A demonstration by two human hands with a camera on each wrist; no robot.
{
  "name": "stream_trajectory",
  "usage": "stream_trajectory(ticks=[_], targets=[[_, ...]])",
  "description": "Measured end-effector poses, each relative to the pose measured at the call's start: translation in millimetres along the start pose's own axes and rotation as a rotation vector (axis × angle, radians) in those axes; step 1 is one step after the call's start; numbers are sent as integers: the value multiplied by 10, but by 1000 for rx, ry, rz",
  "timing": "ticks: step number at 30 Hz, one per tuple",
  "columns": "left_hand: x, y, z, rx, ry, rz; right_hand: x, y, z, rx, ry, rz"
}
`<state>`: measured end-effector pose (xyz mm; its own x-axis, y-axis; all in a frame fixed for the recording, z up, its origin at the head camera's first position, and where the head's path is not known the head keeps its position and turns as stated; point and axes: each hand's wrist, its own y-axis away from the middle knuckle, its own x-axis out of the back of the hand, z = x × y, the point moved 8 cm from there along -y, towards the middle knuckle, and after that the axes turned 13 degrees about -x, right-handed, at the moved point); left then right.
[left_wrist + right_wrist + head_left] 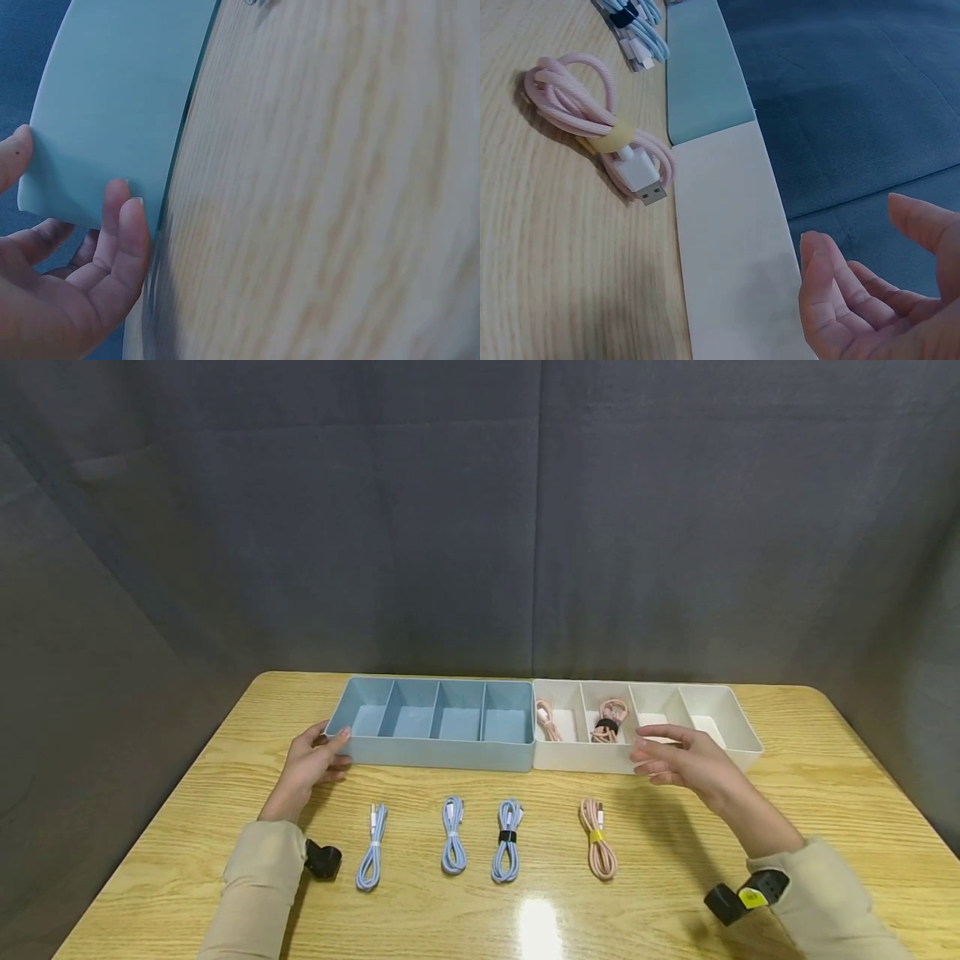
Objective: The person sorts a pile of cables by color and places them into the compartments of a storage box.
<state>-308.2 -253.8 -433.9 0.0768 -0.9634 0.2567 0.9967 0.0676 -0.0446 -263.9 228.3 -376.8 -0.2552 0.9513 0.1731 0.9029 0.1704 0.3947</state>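
Note:
A blue divided box [442, 752] and a white divided box [577, 757] stand end to end. My left hand [311, 760] holds the blue box's front left corner, thumb at the rim and fingertips against the outer wall [120, 112]. Near the white box's front wall, my right hand [686, 760] hovers with fingers loosely bent and nothing between them. One pink cable [547, 720] lies in the white box's leftmost compartment. Beside it, the second compartment holds a pink cable with a black tie [609, 720]. The right hand partly hides the third compartment.
On the wooden table [420, 918], in front of the boxes, lie a blue cable [372, 847], another blue cable [453, 835], a black-tied blue cable [507, 842] and a yellow-tied pink cable [598, 839]. A dark curtain [450, 527] hangs behind.

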Motion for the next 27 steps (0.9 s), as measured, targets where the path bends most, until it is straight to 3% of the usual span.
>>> stream_trajectory(ticks=[8,17,27], targets=[[19,-18,-44,-28,5,15,-67,32,46,2,-9,-35],[58,-195,-338,-42,23,16,-136,17,149,-19,47,-48],[79,-259,-441,-25,7,40,-200,-30,260,-1,78,-47]])
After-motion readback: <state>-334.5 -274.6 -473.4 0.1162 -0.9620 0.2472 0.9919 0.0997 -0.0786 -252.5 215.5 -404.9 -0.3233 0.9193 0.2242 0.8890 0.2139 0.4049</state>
